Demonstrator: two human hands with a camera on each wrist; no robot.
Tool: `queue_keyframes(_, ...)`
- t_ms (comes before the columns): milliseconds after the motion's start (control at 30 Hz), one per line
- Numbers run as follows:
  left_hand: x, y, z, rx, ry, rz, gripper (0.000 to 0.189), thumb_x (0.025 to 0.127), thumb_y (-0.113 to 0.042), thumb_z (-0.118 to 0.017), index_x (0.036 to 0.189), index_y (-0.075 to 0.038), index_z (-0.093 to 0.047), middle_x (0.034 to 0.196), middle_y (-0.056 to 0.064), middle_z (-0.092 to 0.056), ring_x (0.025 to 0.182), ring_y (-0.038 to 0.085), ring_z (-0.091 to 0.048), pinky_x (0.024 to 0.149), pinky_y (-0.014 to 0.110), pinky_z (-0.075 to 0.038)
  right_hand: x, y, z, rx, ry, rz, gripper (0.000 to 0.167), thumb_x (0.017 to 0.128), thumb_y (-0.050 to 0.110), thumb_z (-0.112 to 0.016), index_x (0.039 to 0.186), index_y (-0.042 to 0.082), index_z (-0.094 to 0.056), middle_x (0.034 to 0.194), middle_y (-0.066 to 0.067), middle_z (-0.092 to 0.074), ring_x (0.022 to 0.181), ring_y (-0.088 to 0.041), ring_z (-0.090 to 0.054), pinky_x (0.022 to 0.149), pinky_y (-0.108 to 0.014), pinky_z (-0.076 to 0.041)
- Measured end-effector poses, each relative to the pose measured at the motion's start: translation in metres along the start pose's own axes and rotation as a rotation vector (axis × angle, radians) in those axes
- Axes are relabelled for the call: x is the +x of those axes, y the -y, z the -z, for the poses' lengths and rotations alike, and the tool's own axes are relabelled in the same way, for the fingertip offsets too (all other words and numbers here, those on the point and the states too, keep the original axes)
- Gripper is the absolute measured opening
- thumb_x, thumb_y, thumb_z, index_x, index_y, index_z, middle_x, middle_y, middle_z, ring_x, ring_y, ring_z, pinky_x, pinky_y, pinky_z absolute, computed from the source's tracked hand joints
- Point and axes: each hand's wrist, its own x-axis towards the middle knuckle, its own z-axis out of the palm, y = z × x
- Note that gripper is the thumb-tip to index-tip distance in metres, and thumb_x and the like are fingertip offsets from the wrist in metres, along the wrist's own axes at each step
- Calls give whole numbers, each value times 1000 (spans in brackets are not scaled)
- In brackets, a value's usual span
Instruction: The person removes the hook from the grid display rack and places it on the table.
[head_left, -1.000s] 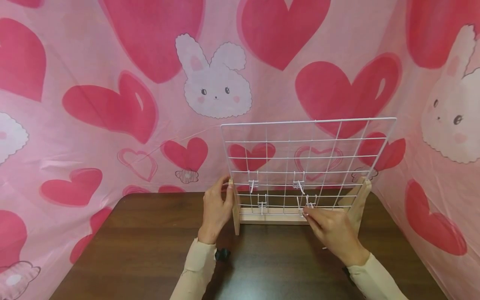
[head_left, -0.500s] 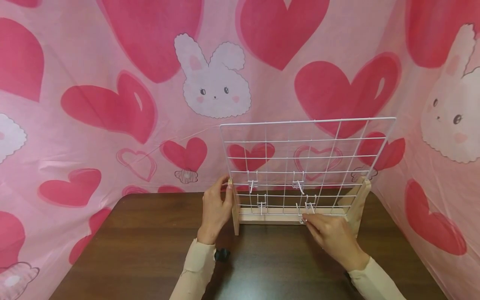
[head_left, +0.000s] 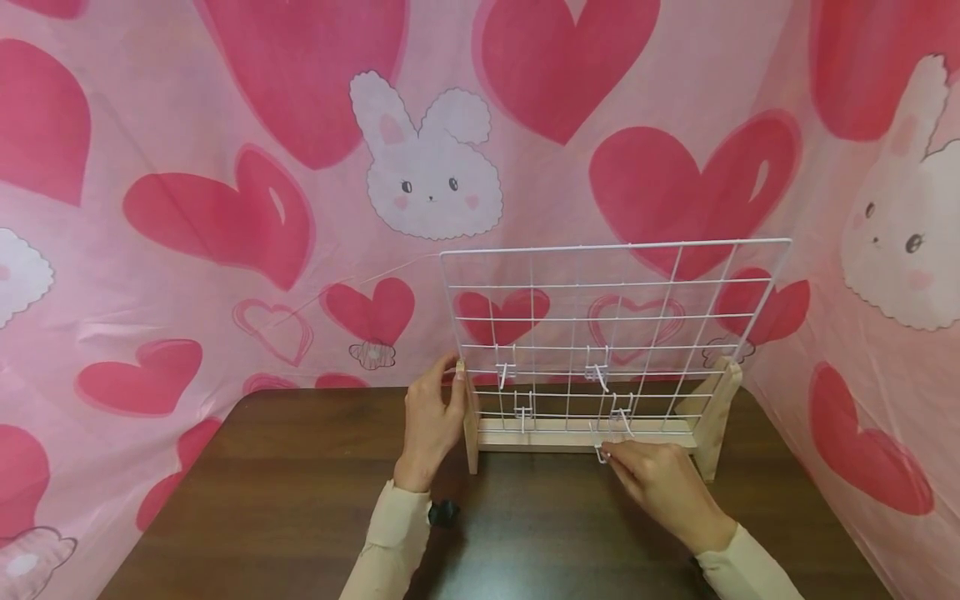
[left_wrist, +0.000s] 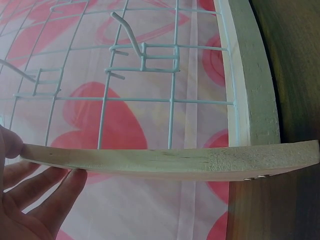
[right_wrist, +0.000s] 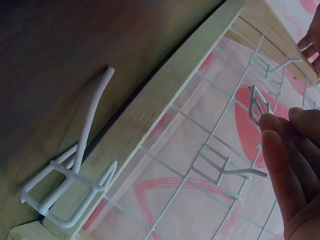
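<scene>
A white wire grid panel stands upright in a wooden stand. Its left wooden side is gripped by my left hand, thumb on one face and fingers on the other. My right hand pinches a small white wire hook between thumb and fingertips, in front of the stand's base bar and apart from the grid. Several like hooks hang on the grid's lower rows, among them an upper hook and a lower hook nearest my right hand.
Another loose white hook lies by the wooden base bar in the right wrist view. The head view hides it. A dark wooden table carries the stand. Behind hangs a pink cloth with hearts and rabbits.
My right hand has moved down and toward me, bringing the pinched hook away from the grid's lower rows to below the base bar in the head view. My left hand stays in place.
</scene>
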Motion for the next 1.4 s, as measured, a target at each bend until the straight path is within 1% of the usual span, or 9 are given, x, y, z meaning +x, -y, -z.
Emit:
queue_keyframes(500, 0, 1, -1, -5, 11, 8, 30, 102, -16, -62, 130, -7, -69, 122, 15, -77, 105, 32, -77, 97, 51, -60, -8, -2, -2, -3, 64, -2, 57, 113, 37, -32, 90, 11, -77, 78, 3, -78, 64, -12, -71, 56, -34, -55)
queue_keyframes(600, 0, 1, 0, -9, 12, 10, 30, 102, -16, -62, 130, -7, -69, 122, 14, -77, 105, 32, -77, 97, 51, -60, -9, -3, -2, 8, 77, 0, 48, 112, 32, -41, 89, 12, -77, 78, 4, -77, 64, -11, -70, 56, -33, -55)
queue_keyframes(700, 0, 0, 0, -12, 11, 14, 30, 102, -16, -62, 130, -7, -69, 122, 14, -77, 106, 32, -76, 97, 52, -60, -11, -4, -2, 18, 95, 5, 30, 106, 24, -57, 87, 13, -76, 74, 6, -75, 61, -8, -67, 54, -30, -53)
queue_keyframes(800, -1, 0, 0, -20, 10, 19, 30, 102, -16, -63, 130, -6, -69, 122, 14, -77, 106, 32, -76, 97, 52, -60, -13, -4, -2, 20, 117, 7, 7, 91, 13, -75, 83, 14, -75, 70, 8, -72, 58, -5, -63, 52, -27, -50)
queue_keyframes(833, -1, 0, 0, -23, 10, 20, 30, 102, -16, -63, 130, -6, -69, 122, 14, -77, 106, 32, -76, 97, 52, -60, -13, -4, -2, 18, 125, 6, 7, 83, 9, -80, 83, 14, -75, 70, 9, -71, 57, -4, -62, 51, -26, -49)
queue_keyframes(933, -1, 0, 0, -29, 10, 16, 30, 102, -15, -63, 129, -6, -69, 122, 13, -77, 106, 32, -76, 96, 51, -60, -14, -3, -2, 1, 144, 3, 24, 66, 3, -88, 80, 15, -74, 68, 11, -68, 57, -3, -61, 50, -26, -47)
queue_keyframes(967, -1, 0, 0, -28, 10, 14, 30, 102, -15, -63, 129, -6, -69, 122, 13, -77, 106, 32, -77, 96, 51, -60, -14, -3, -2, -4, 149, 2, 25, 64, 3, -89, 80, 16, -73, 67, 11, -67, 56, -3, -60, 50, -26, -47)
queue_keyframes(1167, 0, -1, 0, -15, 3, 6, 29, 101, -15, -63, 128, -5, -70, 120, 14, -78, 104, 31, -77, 95, 51, -61, -16, -4, -2, -22, 176, -12, 27, 64, 5, -90, 78, 17, -71, 65, 13, -65, 56, -2, -59, 49, -26, -44)
queue_keyframes(1400, 0, -1, 0, -4, -1, 10, 28, 101, -14, -63, 127, -8, -70, 121, 13, -77, 103, 30, -78, 94, 49, -61, -20, -7, -4, 9, 185, -22, 29, 66, 4, -88, 75, 20, -66, 60, 16, -59, 53, 1, -52, 47, -25, -39)
